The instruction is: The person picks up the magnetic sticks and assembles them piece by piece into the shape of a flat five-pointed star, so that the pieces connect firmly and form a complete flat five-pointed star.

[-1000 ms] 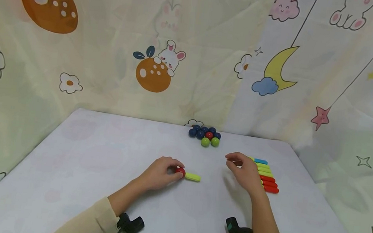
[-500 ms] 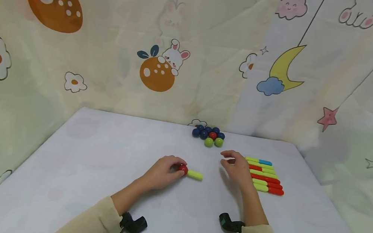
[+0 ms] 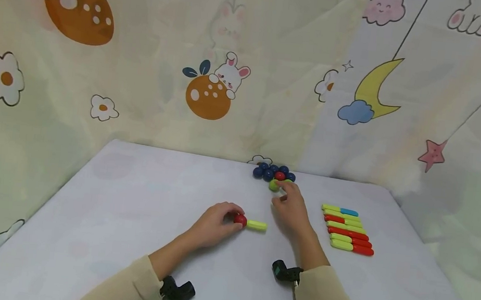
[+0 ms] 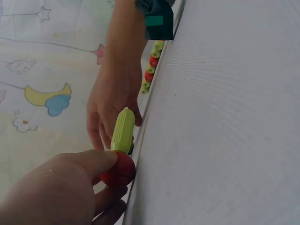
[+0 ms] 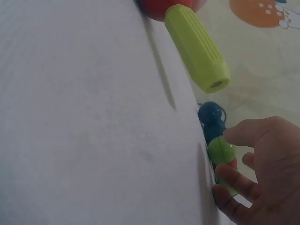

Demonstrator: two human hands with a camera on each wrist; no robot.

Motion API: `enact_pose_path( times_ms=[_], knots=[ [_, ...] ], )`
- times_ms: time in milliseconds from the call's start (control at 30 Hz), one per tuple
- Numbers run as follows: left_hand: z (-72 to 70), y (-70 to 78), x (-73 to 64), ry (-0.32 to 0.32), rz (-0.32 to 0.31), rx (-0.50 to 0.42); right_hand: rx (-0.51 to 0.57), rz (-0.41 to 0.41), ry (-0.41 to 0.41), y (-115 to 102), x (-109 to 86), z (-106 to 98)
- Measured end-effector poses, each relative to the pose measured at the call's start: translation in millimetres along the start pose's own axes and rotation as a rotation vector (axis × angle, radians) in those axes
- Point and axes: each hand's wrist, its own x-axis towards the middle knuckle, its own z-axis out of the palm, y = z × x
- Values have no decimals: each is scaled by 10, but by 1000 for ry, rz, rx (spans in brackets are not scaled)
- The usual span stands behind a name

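My left hand (image 3: 216,225) grips a red ball (image 3: 240,219) between thumb and fingers, low over the white table. A yellow-green ribbed stick (image 3: 257,226) juts out of that ball toward the right; its free tip shows in the right wrist view. Farther back, my right hand (image 3: 293,210) has its thumb and fingers spread at a green ball (image 3: 274,185). A second green ball (image 3: 288,180) is mostly covered by the right fingers. Whether the fingertips touch either ball I cannot tell.
Several dark blue balls (image 3: 257,172) and one red ball (image 3: 279,176) cluster by the table's back edge, behind the green ones. To the right lies a row of coloured sticks (image 3: 347,233) in yellow-green, red and blue. A patterned cloth hangs behind the table.
My right hand has gone from beside the stick row leftward and back to the green balls. The left hand keeps holding the red ball with its stick. The head view has shifted slightly.
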Motion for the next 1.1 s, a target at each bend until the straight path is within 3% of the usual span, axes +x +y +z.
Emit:
enact_pose_path(
  times_ms=[200, 467, 800, 1100],
  knots=[
    [21, -10, -4, 13, -13, 9, -66, -19, -32, -19, 104, 68],
    [13, -2, -3, 10, -15, -3, -26, 51, 81, -6, 96, 84],
    [9, -29, 0, 4, -27, 11, -32, 108, 76, 63, 137, 96],
    [18, -39, 2, 7, -37, -4, -116, 89, 70, 53, 160, 67]
  ],
)
